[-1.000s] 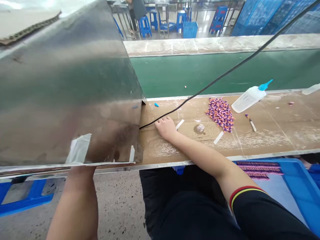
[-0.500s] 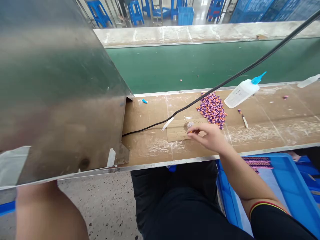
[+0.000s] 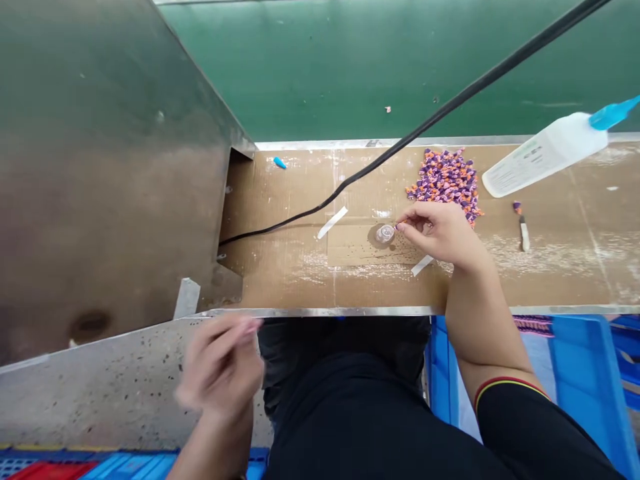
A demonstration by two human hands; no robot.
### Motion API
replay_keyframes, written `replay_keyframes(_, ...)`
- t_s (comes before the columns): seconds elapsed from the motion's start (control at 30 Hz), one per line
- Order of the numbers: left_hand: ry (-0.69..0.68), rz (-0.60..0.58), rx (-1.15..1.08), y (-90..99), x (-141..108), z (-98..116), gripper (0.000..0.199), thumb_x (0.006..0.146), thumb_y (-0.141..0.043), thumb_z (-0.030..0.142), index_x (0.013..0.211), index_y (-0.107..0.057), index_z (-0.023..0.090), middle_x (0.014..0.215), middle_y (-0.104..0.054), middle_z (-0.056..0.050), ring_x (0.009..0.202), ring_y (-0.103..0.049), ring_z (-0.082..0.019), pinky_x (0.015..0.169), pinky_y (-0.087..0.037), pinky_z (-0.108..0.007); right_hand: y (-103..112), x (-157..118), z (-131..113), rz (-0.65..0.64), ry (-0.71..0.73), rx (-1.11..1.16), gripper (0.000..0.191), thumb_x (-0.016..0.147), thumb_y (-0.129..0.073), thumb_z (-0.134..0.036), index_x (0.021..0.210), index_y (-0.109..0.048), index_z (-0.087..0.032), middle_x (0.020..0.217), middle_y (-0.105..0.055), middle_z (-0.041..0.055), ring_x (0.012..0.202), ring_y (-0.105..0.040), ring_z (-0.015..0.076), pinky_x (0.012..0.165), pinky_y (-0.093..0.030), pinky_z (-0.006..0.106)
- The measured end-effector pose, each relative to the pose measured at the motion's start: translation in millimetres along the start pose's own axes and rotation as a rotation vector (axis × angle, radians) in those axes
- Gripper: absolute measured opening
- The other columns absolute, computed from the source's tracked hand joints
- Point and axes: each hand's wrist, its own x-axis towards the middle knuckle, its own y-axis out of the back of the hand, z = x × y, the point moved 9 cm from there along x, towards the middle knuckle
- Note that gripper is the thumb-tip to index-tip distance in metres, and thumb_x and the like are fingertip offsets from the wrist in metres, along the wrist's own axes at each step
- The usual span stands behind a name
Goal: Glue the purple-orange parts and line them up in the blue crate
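On the brown cardboard-covered counter (image 3: 285,280): small purple, pink and orange pieces (image 3: 445,177), heaped loose; pink-and-purple rows (image 3: 534,325) in the blue plastic tray (image 3: 585,373) below; finished share not determinable. Right hand (image 3: 445,233): fingers pinched on one small purple-and-orange piece (image 3: 399,226), beside the clear round container (image 3: 385,233). Left hand (image 3: 223,367): curled, blurred; grip and contents cannot be told.

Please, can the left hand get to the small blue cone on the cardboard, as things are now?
Probably yes. The blue cone lies uncovered on the cardboard, and the left hand is in front of the near edge. The black cable crosses between, so the hand would likely pass over it.
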Motion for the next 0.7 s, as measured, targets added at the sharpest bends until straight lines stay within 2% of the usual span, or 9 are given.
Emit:
replay_keyframes(0.07, -0.097, -0.255, -0.131, -56.2, -0.2, 11.6, 0.032, 0.09, -0.075, -0.005, 0.11, -0.081, 0.019, 0.099, -0.08, -0.004, 0.083, -0.076, -0.011, 0.074, -0.063, -0.021, -0.6, -1.4, -3.7, 0.002, 0.043, -0.002, 0.013, 0.097, -0.068, -0.027, 0.094, -0.081, -0.025, 0.084, -0.08, 0.0017, 0.068, -0.068, 0.0155, 0.067, -0.056, 0.03)
replay_keyframes(0.1, -0.063, -0.343, -0.227, -83.5, 2.9, 11.6, 0.036, 0.093, -0.073, -0.005, 0.117, -0.081, 0.02, 0.1, -0.08, -0.004, 0.086, -0.077, -0.011, 0.077, -0.065, -0.021, -0.7, -1.7, -5.3, 0.001, 0.064, -0.005, 0.013, 0.097, -0.068, -0.026, 0.095, -0.081, -0.025, 0.085, -0.081, 0.0018, 0.07, -0.069, 0.0156, 0.068, -0.056, 0.03)
replay_keyframes(0.13, -0.004, -0.375, -0.34, -107.0, 9.0, 9.3, 0.036, 0.097, -0.071, -0.003, 0.121, -0.08, 0.021, 0.097, -0.08, -0.003, 0.087, -0.078, -0.011, 0.079, -0.066, -0.021, -1.3, -1.7, -6.9, -0.004, 0.084, -0.014, 0.013, 0.098, -0.068, -0.026, 0.095, -0.081, -0.025, 0.086, -0.081, 0.0018, 0.07, -0.07, 0.0157, 0.067, -0.056, 0.03)
replay_keyframes(0.17, 0.071, -0.405, -0.465, -130.7, 15.5, 5.4, 0.03, 0.099, -0.071, 0.002, 0.119, -0.081, 0.023, 0.092, -0.08, -0.002, 0.086, -0.079, -0.012, 0.08, -0.067, -0.022, -2.3, -1.7, -8.1, -0.012, 0.1, -0.031, 0.013, 0.098, -0.068, -0.026, 0.095, -0.081, -0.025, 0.085, -0.081, 0.0016, 0.069, -0.071, 0.0156, 0.067, -0.056, 0.029)
replay_keyframes(0.27, 0.471, -0.543, -0.774, -203.0, 21.0, -22.0, 0.005, 0.102, -0.078, 0.021, 0.104, -0.082, 0.018, 0.09, -0.082, -0.005, 0.077, -0.081, -0.013, 0.071, -0.068, -0.022, -5.0, -1.5, -10.7, -0.014, 0.13, -0.113, 0.015, 0.1, -0.068, -0.026, 0.096, -0.082, -0.025, 0.083, -0.08, 0.0017, 0.068, -0.071, 0.0158, 0.067, -0.056, 0.03)
replay_keyframes(0.33, 0.631, -0.595, -0.867, -233.8, 16.7, -36.9, 0.015, 0.096, -0.086, 0.03, 0.097, -0.082, 0.016, 0.089, -0.082, -0.007, 0.078, -0.081, -0.015, 0.072, -0.068, -0.022, -6.0, -2.1, -13.0, 0.009, 0.149, -0.153, 0.015, 0.102, -0.067, -0.025, 0.099, -0.082, -0.025, 0.089, -0.082, 0.0031, 0.072, -0.073, 0.017, 0.068, -0.058, 0.03)
replay_keyframes(0.4, 0.713, -0.612, -0.896, -248.7, 9.8, -49.8, 0.024, 0.09, -0.092, 0.036, 0.095, -0.082, 0.015, 0.087, -0.081, -0.007, 0.076, -0.08, -0.014, 0.072, -0.067, -0.022, -7.4, -3.8, -17.2, 0.032, 0.188, -0.179, 0.014, 0.103, -0.067, -0.024, 0.101, -0.081, -0.025, 0.095, -0.084, 0.0046, 0.078, -0.076, 0.0186, 0.069, -0.06, 0.031)
replay_keyframes(0.47, 0.773, -0.63, -0.891, -252.3, 0.6, -60.0, 0.029, 0.088, -0.094, 0.041, 0.098, -0.084, 0.016, 0.087, -0.081, -0.006, 0.073, -0.078, -0.013, 0.071, -0.067, -0.022, -9.6, -5.8, -20.8, 0.041, 0.222, -0.208, 0.013, 0.103, -0.068, -0.021, 0.103, -0.08, -0.025, 0.097, -0.084, 0.0051, 0.083, -0.078, 0.02, 0.07, -0.062, 0.031)
replay_keyframes(0.7, 0.906, -0.636, -0.847, -238.1, -10.5, -68.5, 0.039, 0.09, -0.093, 0.047, 0.117, -0.088, 0.02, 0.093, -0.083, -0.008, 0.079, -0.079, -0.014, 0.078, -0.069, -0.025, -15.7, -7.3, -18.7, 0.012, 0.2, -0.288, 0.011, 0.104, -0.07, -0.021, 0.106, -0.078, -0.028, 0.099, -0.083, 0.0055, 0.087, -0.08, 0.0228, 0.075, -0.065, 0.036)
